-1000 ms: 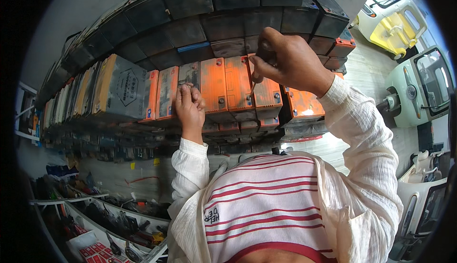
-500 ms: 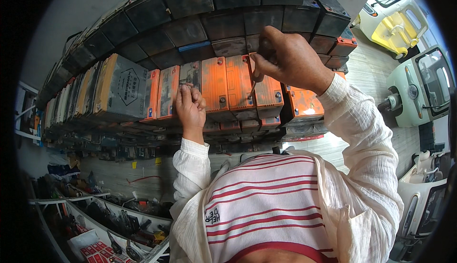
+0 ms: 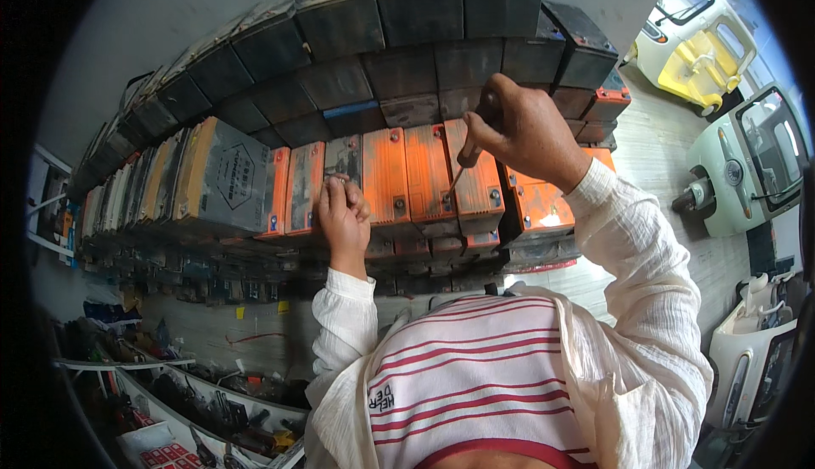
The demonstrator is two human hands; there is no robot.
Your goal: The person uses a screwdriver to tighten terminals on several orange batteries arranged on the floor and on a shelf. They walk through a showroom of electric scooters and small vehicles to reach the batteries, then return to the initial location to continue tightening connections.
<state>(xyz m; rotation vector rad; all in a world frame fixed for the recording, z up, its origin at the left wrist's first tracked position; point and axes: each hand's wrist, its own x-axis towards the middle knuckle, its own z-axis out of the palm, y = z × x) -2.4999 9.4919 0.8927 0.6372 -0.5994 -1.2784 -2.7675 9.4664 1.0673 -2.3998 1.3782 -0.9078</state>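
My right hand [image 3: 536, 134] is wrapped round the handle of a screwdriver [image 3: 467, 158]. Its thin shaft slants down to the near terminal of an orange battery [image 3: 427, 168], though whether the tip touches is too small to tell. To the left, my left hand [image 3: 345, 224] is closed with its fingers curled together, just over the near end of a dusty dark battery [image 3: 344, 157]. What its fingers hold, if anything, is hidden. Another orange battery [image 3: 386, 176] lies between the two hands, and one more [image 3: 475, 185] sits below my right hand.
Dark batteries [image 3: 331, 23] are stacked in tiers behind the orange row. Left of it stands a grey battery [image 3: 233, 176] beside a line of others. A shelf with loose parts [image 3: 246, 410] is at lower left. Small vehicle bodies [image 3: 739, 159] stand at right.
The batteries and my right hand sit slightly lower in the picture, as the view has tilted a little. My right hand still grips the screwdriver, and my left hand remains curled.
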